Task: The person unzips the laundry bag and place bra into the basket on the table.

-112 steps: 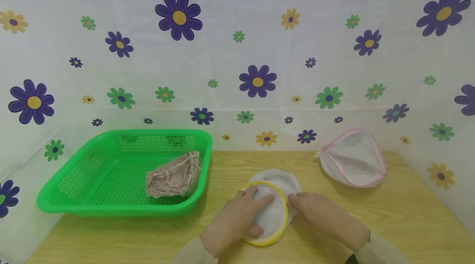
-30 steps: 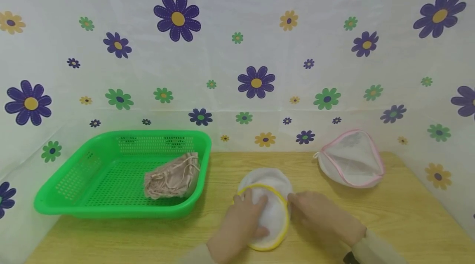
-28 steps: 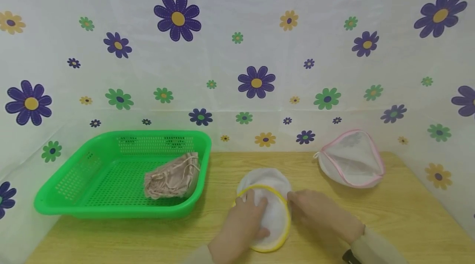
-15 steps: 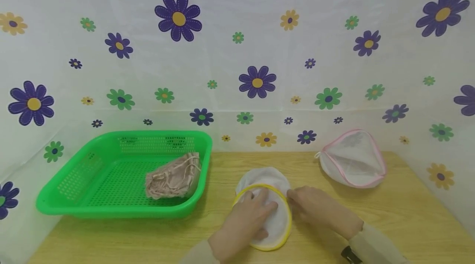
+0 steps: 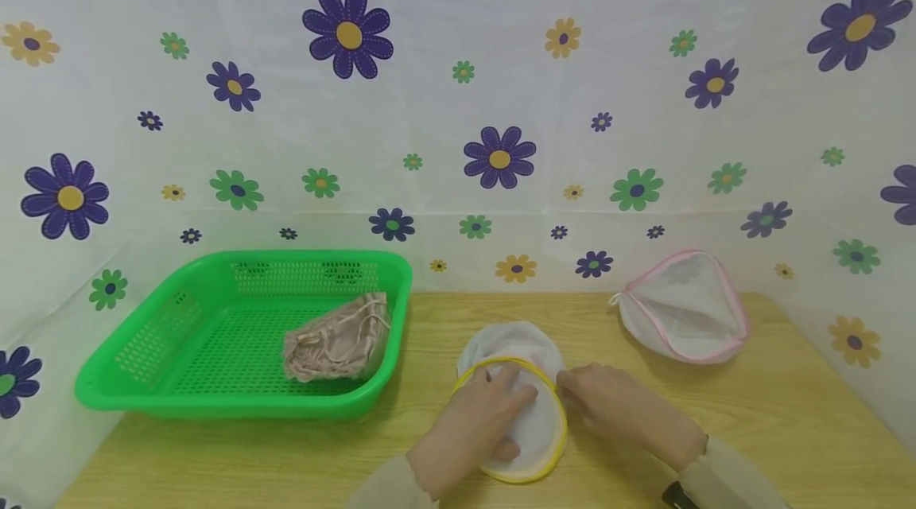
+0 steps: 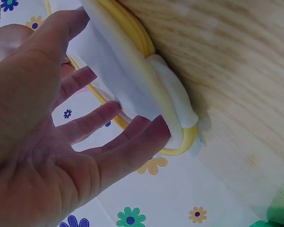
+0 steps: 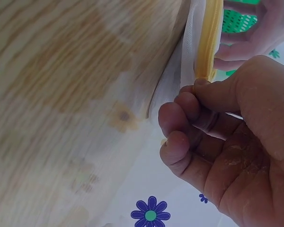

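A white mesh laundry bag (image 5: 537, 425) with a yellow zipper rim lies on the wooden table, its round pale body showing beyond the rim. My left hand (image 5: 468, 429) rests on the mesh inside the yellow ring, fingers spread. In the left wrist view its fingertips reach the mesh of the bag (image 6: 118, 80). At the rim's right side, my right hand (image 5: 622, 402) pinches the edge between thumb and forefinger. The right wrist view shows that pinch at the end of the yellow zipper band (image 7: 208, 42), other fingers curled; what small part lies under the fingertips is hidden.
On the left stands a green plastic basket (image 5: 236, 406) with a bundled beige drawstring cloth (image 5: 336, 342) inside. A pink-edged white mesh bag (image 5: 680, 318) sits at the back right. Behind the table (image 5: 444, 318) hangs a flowered curtain (image 5: 422, 95).
Over these seconds the bag's pale body has shifted left behind the yellow ring. My left fingers have moved slightly on the mesh; my right hand keeps to the rim's right side.
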Action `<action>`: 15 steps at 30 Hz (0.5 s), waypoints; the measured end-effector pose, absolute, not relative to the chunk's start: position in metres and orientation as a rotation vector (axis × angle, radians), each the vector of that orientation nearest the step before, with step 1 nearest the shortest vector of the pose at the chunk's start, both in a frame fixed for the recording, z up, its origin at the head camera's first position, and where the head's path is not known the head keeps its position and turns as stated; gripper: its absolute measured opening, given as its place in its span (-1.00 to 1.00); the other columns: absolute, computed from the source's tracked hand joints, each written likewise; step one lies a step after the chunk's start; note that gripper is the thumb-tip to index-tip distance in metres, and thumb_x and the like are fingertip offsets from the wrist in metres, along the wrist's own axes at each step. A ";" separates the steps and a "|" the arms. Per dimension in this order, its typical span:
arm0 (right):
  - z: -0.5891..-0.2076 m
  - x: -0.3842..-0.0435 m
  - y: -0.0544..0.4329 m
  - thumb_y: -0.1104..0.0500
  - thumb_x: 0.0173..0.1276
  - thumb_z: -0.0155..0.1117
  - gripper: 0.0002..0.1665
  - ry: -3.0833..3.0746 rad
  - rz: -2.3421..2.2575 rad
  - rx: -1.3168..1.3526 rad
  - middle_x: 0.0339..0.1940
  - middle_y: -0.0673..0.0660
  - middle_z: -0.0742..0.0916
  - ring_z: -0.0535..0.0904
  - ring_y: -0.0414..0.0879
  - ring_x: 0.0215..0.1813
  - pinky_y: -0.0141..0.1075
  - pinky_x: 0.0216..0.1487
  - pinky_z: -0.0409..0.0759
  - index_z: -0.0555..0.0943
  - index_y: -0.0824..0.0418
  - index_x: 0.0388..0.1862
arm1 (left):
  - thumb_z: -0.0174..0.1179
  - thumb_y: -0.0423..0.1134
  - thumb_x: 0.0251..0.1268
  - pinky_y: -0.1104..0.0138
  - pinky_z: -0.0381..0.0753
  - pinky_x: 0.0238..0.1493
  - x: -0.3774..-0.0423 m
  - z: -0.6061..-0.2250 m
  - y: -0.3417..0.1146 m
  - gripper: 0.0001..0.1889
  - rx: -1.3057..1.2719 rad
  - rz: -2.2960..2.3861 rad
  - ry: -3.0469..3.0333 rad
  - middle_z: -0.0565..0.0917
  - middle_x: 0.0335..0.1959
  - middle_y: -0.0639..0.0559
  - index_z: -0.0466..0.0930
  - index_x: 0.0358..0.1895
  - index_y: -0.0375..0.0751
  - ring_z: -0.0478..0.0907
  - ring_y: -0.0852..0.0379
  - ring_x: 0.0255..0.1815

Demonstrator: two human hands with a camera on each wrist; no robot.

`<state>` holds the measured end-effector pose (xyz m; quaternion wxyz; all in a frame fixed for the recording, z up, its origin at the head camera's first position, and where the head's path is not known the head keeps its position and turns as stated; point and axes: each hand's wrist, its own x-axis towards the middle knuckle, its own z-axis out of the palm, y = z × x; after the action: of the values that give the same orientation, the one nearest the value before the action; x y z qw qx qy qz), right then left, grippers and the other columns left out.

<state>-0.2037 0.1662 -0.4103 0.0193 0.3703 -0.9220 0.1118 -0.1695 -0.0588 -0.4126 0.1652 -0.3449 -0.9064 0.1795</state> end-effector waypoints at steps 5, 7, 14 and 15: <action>-0.409 -0.202 0.165 0.33 0.38 0.27 -0.75 -2.864 0.337 1.145 -0.57 -0.16 0.47 0.31 -0.31 -0.53 -0.41 -0.50 0.37 0.49 0.04 -0.42 | 0.41 0.42 -0.08 0.36 0.57 -0.07 -0.170 -0.412 -0.058 -0.38 -0.976 0.507 -2.600 0.56 0.02 0.14 0.49 -0.01 0.21 0.50 0.25 -0.02; -0.409 -0.201 0.165 0.33 0.36 0.29 -0.75 -2.859 0.319 1.145 -0.57 -0.15 0.48 0.31 -0.30 -0.53 -0.40 -0.50 0.37 0.49 0.04 -0.42 | 0.41 0.43 -0.09 0.38 0.56 -0.09 -0.170 -0.413 -0.058 -0.38 -0.973 0.517 -2.594 0.56 0.00 0.15 0.49 -0.02 0.22 0.49 0.26 -0.02; -0.408 -0.200 0.164 0.30 0.33 0.34 -0.77 -2.824 0.184 1.147 -0.56 -0.11 0.55 0.37 -0.26 -0.52 -0.34 -0.50 0.39 0.50 0.06 -0.44 | 0.42 0.45 -0.14 0.36 0.56 -0.12 -0.170 -0.414 -0.058 -0.36 -0.957 0.529 -2.569 0.55 -0.05 0.15 0.49 -0.03 0.22 0.50 0.25 -0.12; -0.408 -0.200 0.164 0.29 0.34 0.34 -0.77 -2.823 0.172 1.148 -0.56 -0.10 0.55 0.38 -0.26 -0.52 -0.34 -0.51 0.39 0.51 0.06 -0.44 | 0.42 0.45 -0.14 0.36 0.56 -0.11 -0.170 -0.414 -0.058 -0.36 -0.956 0.529 -2.564 0.55 -0.05 0.14 0.49 -0.04 0.22 0.50 0.24 -0.12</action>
<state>-0.1997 0.1639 -0.4081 0.0445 0.3756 -0.9240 0.0562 -0.1701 -0.0577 -0.4142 0.1762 -0.3378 -0.9055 0.1868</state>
